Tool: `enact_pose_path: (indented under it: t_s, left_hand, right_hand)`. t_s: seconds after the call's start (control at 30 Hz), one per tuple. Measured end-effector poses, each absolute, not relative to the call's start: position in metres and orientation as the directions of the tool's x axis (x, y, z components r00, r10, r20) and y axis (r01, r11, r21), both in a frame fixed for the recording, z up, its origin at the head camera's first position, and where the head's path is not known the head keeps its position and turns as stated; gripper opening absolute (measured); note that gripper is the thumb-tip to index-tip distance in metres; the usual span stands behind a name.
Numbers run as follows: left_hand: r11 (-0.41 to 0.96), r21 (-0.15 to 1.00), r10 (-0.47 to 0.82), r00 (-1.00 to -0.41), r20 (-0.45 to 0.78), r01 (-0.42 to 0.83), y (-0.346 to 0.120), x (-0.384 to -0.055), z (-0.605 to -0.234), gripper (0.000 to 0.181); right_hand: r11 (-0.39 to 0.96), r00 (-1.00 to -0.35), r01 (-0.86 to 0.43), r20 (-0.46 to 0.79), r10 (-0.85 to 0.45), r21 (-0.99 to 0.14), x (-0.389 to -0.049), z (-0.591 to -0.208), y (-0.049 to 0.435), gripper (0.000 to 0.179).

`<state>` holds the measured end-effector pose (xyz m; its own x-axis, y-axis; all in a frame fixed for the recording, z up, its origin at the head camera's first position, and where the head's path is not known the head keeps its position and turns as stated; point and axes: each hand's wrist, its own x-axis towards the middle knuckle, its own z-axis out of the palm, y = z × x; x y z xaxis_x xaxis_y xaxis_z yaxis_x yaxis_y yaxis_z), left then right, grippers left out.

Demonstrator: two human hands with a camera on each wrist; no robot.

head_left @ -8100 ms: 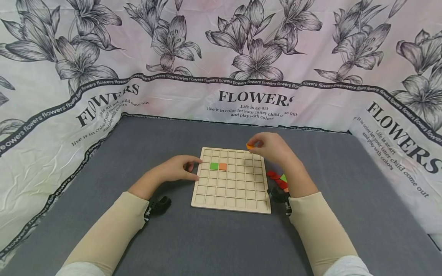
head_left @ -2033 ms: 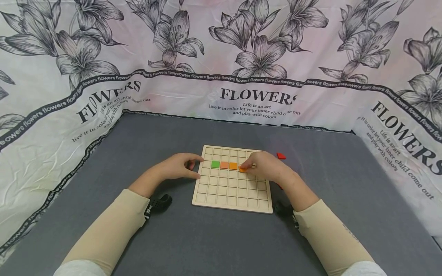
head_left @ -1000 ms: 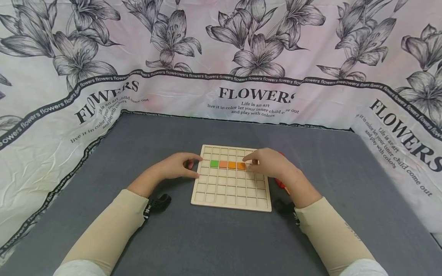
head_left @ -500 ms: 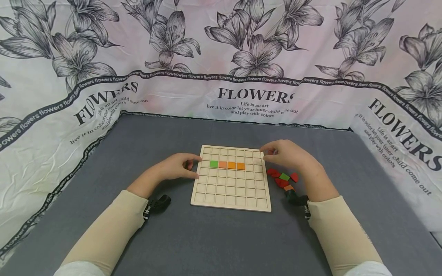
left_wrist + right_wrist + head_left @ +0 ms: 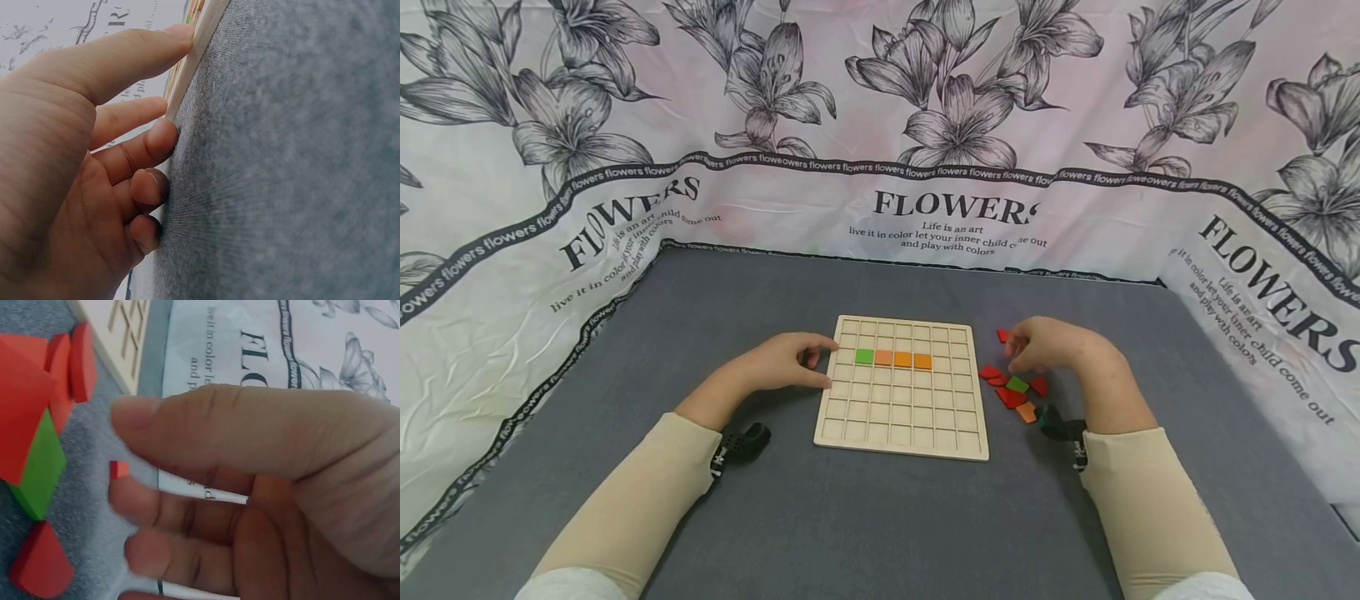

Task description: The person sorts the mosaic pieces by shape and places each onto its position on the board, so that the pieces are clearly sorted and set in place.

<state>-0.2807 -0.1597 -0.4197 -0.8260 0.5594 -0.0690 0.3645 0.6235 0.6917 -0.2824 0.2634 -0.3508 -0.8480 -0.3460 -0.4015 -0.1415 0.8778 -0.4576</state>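
A pale wooden grid board (image 5: 901, 417) lies flat on the table. In its second-from-top complete row or so sit a green tile (image 5: 865, 357), a light orange tile (image 5: 884, 357) and two orange tiles (image 5: 903, 359), side by side. My left hand (image 5: 782, 361) touches the board's left edge with thumb and fingertips, also seen along the board's rim (image 5: 199, 53) in the left wrist view. My right hand (image 5: 1048, 344) hovers by loose pieces right of the board. Thumb and fingers are apart in the right wrist view, with nothing visible between them.
The loose pile holds several red pieces (image 5: 1011, 397), a green piece (image 5: 1017, 384) and an orange piece (image 5: 1026, 412). Another red piece (image 5: 1002, 335) lies beyond, partly behind the right hand. A flower-printed cloth (image 5: 955, 208) hangs behind the grey table (image 5: 880, 517).
Two orange tiles have joined the row since the oldest frame. My right hand has let go of the last one and moved right to the loose pieces. The left hand stays put.
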Motion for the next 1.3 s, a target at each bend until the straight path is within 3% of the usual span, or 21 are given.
enact_pose_path:
  t_s: [0.3, 0.57, 1.03, 1.3]
  left_hand:
    - [0.629, 0.692, 0.55, -0.832, -0.075, 0.354, -0.159, -0.28, -0.42, 0.062]
    - [0.621, 0.696, 0.559, -0.826, -0.072, 0.36, -0.16, -0.281, -0.42, 0.062]
    - [0.628, 0.697, 0.55, -0.831, -0.083, 0.346, -0.16, -0.281, -0.421, 0.062]
    - [0.636, 0.68, 0.557, -0.827, -0.077, 0.365, -0.161, -0.284, -0.423, 0.063]
  right_hand:
    - [0.938, -0.827, -0.095, -0.498, -0.261, -0.334, -0.282, -0.361, 0.258, 0.006]
    - [0.959, -0.831, -0.09, -0.511, -0.221, -0.268, -0.28, -0.36, 0.255, 0.027]
    - [0.977, -0.851, -0.052, -0.503, -0.151, -0.206, -0.283, -0.363, 0.253, 0.03]
    - [0.957, -0.901, -0.06, -0.397, -0.174, -0.284, -0.278, -0.349, 0.262, 0.017]
